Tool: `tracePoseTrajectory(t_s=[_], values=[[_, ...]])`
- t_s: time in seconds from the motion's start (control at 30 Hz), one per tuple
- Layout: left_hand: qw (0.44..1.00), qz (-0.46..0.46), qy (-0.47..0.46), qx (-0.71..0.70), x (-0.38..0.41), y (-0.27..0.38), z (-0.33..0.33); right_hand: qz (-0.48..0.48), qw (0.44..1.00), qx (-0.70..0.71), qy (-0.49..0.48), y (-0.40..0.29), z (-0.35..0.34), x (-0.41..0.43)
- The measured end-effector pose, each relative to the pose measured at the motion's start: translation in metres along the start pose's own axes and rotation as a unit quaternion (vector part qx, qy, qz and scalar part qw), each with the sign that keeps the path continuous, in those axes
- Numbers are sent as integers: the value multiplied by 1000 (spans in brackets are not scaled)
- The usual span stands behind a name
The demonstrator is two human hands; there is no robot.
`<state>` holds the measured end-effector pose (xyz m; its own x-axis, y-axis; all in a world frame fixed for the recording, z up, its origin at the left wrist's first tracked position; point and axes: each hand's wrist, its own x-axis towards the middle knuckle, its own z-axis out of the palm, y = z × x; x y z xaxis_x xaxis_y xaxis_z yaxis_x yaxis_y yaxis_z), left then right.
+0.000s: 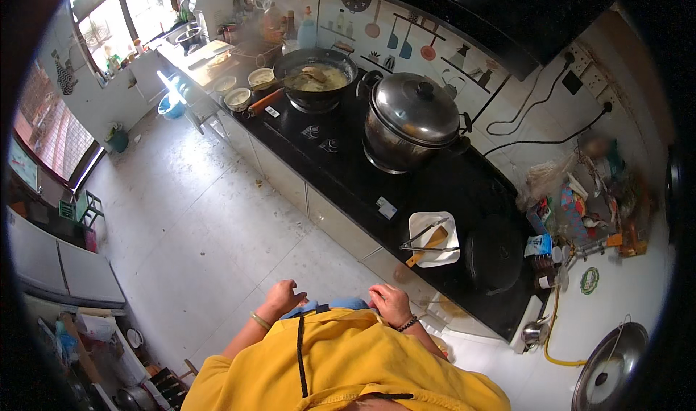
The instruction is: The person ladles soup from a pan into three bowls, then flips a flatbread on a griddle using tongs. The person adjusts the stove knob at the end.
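Note:
Both hands are held low in front of my waist, over the blue trousers [348, 303] and the hem of my yellow top [348, 351]. My left hand [283, 298] appears empty, its fingers loosely bent and a little apart. On the other side, my right hand [390, 304] has curled fingers and no object showing in it. It is nearest to the black counter [348, 188]. On that counter, a white tray [416, 220] carries metal tongs [429, 234] and a wooden spatula [435, 240].
A lidded steel pot [410, 122] stands on the cooktop. Beside it, a wok [285, 63] holds pale liquid and a ladle. Small bowls [237, 100] and an orange-handled tool [266, 102] are nearby. A black round pan or lid [495, 253] lies at the counter's right end.

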<state>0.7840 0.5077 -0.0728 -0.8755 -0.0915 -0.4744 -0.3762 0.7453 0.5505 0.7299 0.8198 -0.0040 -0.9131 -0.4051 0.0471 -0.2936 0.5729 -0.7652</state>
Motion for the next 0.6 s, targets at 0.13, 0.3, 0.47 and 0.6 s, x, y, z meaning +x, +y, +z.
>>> tracePoseTrajectory(t_s=[0.13, 0.3, 0.47, 0.6], values=[[999, 23, 15, -29, -11, -32, -14, -26, 999, -30, -5, -19, 26, 9], [996, 35, 42, -71, -32, -58, -32, -14, 998, -29, -46, -40, 55, 21], [990, 26, 73, -116, -46, -82, -32, -67, 994, -44, -72, -54, 79, 34], [982, 9, 94, -164, -54, -95, -29, -88, 990, -36, -107, -61, 94, 47]])
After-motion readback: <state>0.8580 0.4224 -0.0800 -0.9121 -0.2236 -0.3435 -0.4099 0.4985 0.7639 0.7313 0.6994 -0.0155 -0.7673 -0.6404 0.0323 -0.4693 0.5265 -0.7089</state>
